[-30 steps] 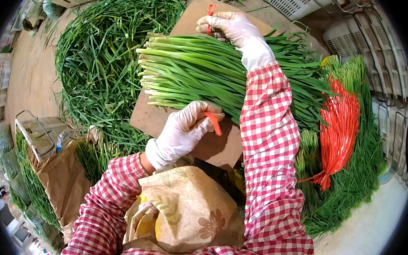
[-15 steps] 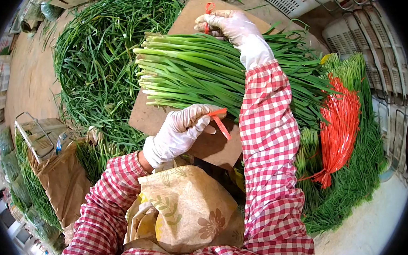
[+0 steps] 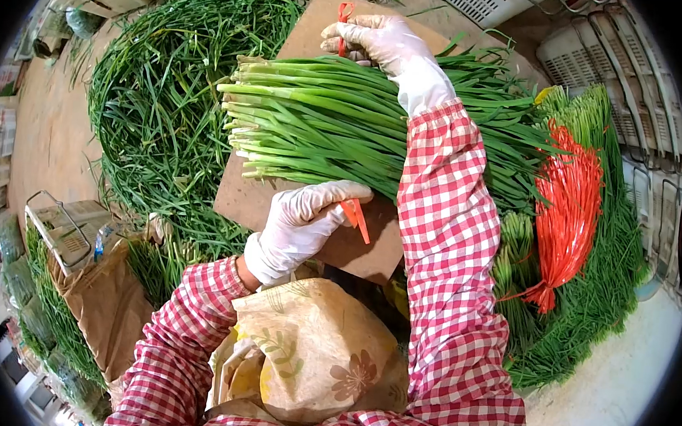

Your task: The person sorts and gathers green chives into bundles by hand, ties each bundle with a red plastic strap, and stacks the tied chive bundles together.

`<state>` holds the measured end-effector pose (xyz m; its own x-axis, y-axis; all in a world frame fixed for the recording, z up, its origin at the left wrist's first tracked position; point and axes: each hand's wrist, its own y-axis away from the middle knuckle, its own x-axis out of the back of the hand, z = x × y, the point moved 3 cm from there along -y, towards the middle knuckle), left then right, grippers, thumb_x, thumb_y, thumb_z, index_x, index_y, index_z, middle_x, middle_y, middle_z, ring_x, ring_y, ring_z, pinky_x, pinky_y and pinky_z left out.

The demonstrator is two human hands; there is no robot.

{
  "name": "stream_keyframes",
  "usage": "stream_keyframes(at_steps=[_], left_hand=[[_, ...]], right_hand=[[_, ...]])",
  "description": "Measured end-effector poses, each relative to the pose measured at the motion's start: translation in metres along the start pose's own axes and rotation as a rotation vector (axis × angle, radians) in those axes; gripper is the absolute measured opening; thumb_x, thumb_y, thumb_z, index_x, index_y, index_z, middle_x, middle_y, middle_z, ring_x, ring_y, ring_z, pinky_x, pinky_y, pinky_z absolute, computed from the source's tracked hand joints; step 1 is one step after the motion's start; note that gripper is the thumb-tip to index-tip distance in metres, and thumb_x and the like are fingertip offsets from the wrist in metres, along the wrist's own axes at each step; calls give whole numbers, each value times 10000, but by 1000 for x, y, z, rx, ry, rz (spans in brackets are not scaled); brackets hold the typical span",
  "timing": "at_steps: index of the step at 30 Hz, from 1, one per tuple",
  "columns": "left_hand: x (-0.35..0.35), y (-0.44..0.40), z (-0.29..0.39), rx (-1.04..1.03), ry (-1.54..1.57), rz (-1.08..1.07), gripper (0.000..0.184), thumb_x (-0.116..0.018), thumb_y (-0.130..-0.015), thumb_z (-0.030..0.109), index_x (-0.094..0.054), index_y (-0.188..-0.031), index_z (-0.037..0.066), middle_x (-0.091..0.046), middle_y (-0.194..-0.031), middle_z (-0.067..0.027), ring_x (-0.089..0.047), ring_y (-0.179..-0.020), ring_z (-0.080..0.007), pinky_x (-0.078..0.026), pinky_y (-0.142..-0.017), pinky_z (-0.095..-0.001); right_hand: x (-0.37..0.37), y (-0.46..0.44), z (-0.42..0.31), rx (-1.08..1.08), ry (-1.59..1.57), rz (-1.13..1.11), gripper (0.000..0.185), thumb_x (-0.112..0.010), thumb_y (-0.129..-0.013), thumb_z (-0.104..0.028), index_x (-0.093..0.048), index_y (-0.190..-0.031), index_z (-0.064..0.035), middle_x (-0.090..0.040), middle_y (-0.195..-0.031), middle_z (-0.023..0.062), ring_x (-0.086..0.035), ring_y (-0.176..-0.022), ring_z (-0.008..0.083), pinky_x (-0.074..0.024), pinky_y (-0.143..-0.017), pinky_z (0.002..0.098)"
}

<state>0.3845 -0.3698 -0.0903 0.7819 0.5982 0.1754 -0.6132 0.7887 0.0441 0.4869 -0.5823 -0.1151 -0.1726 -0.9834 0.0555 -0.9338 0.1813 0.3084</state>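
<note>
A thick bunch of garlic chives (image 3: 315, 122) lies across a brown board (image 3: 240, 199), pale stem ends to the left and leaves to the right. My gloved left hand (image 3: 305, 222) is at the bunch's near side, its thumb and fingers pinching a red plastic strip (image 3: 356, 220) whose end hangs out. Beyond the far edge, my gloved right hand (image 3: 386, 44) closes on another visible piece of red strip (image 3: 344, 14), which sticks up past the fingers. Whether both pieces are one strip beneath the chives is hidden.
Loose green leaves (image 3: 184, 102) are heaped left of the board. On the right, a bundle of red strips (image 3: 565, 219) rests on more chives (image 3: 601, 307). Plastic crates (image 3: 614, 81) stand at upper right, and a paper-lined carrier (image 3: 98, 292) at lower left.
My left hand has shifted slightly left, and its strip end now hangs more folded. The right hand and the chives have moved a little leftward.
</note>
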Motion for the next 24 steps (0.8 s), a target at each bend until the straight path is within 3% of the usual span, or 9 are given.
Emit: stream_keyframes(at_steps=[4,6,8,10,12,14,15,17,24], left_hand=[[-3,17,-3,72,155,29,168,-569,-880,95,-651,-1014,34,-670,-866,-42,-602,-684,-93,-495,-642,-226],[-2,30,-1,333,289,46,172,-548,-912,150,-652,-944,17,-664,-818,-36,-589,-647,-81,-483,-592,-212],[-3,37,-1,274,262,86,212,-526,-931,188,-628,-930,2,-663,-806,-47,-594,-637,-84,-474,-558,-201],[-1,38,14,270,489,216,240,-544,-922,194,-594,-941,-40,-660,-785,-133,-631,-667,-162,-491,-558,-237],[-2,27,25,247,533,278,227,-543,-922,182,-590,-930,-40,-653,-768,-145,-631,-649,-187,-501,-554,-256],[-3,11,34,259,634,311,214,-536,-924,164,-590,-935,-43,-648,-752,-148,-633,-643,-205,-516,-555,-278],[-6,5,38,217,704,319,198,-522,-936,187,-590,-956,3,-664,-804,-86,-621,-647,-102,-439,-502,-176],[-8,-3,46,215,703,372,191,-520,-933,168,-597,-948,-6,-663,-776,-105,-625,-616,-129,-473,-510,-201],[21,-28,36,424,652,495,184,-480,-920,134,-590,-881,-9,-667,-780,-131,-641,-577,-165,-469,-456,-198]], right_hand=[[-1,3,-1,10,3,-18,201,-630,-825,-278,-706,-901,-109,-697,-830,-19,-613,-698,52,-445,-598,220],[-3,6,-4,21,13,-30,197,-620,-832,-267,-704,-895,-100,-697,-834,1,-614,-699,65,-460,-621,234],[-9,11,-4,31,-134,-1,221,-574,-892,-211,-682,-931,-23,-679,-800,39,-583,-670,63,-445,-592,176],[-9,14,-6,24,-48,1,227,-569,-891,-222,-685,-897,-27,-673,-778,46,-599,-697,101,-466,-639,226],[-14,15,-8,49,400,37,240,-580,-876,-243,-690,-885,-30,-681,-788,46,-606,-711,116,-468,-672,269],[-24,21,-12,90,548,63,240,-589,-849,-256,-684,-889,-40,-683,-800,89,-625,-719,163,-471,-701,309],[-28,22,-11,133,604,75,236,-585,-847,-257,-680,-892,-45,-675,-803,111,-631,-728,194,-473,-702,323],[-38,28,-14,227,754,75,233,-573,-843,-259,-666,-893,-52,-654,-820,164,-635,-764,287,-478,-704,367],[-66,52,-13,295,828,47,229,-539,-858,-219,-597,-785,-10,-590,-717,203,-604,-723,349,-449,-623,415]])
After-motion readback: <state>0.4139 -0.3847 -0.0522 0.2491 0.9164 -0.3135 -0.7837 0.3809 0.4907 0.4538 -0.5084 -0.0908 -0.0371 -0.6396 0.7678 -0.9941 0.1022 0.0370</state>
